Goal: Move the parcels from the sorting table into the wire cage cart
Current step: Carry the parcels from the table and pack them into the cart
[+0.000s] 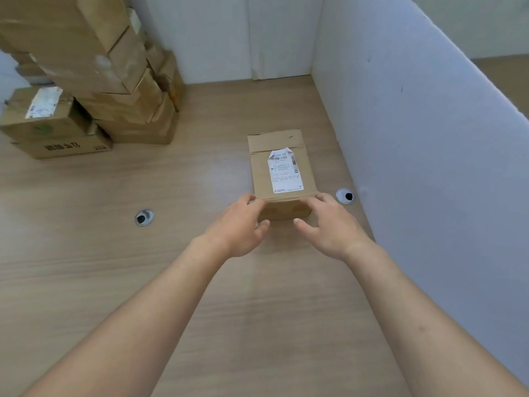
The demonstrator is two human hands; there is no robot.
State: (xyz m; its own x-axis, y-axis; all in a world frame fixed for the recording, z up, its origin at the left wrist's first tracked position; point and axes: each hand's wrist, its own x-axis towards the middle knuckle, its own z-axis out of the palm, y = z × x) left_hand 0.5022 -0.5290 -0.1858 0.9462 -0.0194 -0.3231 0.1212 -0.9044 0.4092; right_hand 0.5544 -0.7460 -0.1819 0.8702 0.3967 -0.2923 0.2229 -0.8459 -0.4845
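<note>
- A stack of cardboard boxes (94, 70) rises at ten o'clock on the wood-grain tabletop (143, 282), leaning and blurred toward the top.
- Just beside it at nine o'clock sits a lower box with a white label (43, 110), resting on a flat carton with dark printed characters (61, 147).
- A round cable grommet (144, 217) is set into the tabletop at about eight o'clock from the parcel, well apart from it.
- The left hand (237, 224) reaches to the near left corner of the parcel; its fingers (247, 199) touch the top edge there and the thumb lies against the near face. This grip is loosely spread, not yet closed round the box.
- The small cardboard parcel (282, 167) lies flat near the middle of the tabletop at about twelve o'clock from the hands, with a white shipping label (286, 173) on top, one corner peeled.
- The right hand (329, 224) comes to the parcel's near right corner, fingers extended and touching the top edge, thumb pointing toward the near face; its grip is likewise relaxed and unclosed.
- A second grommet (345, 196) sits at three o'clock from the parcel's near end, near the white partition wall (415, 124).
</note>
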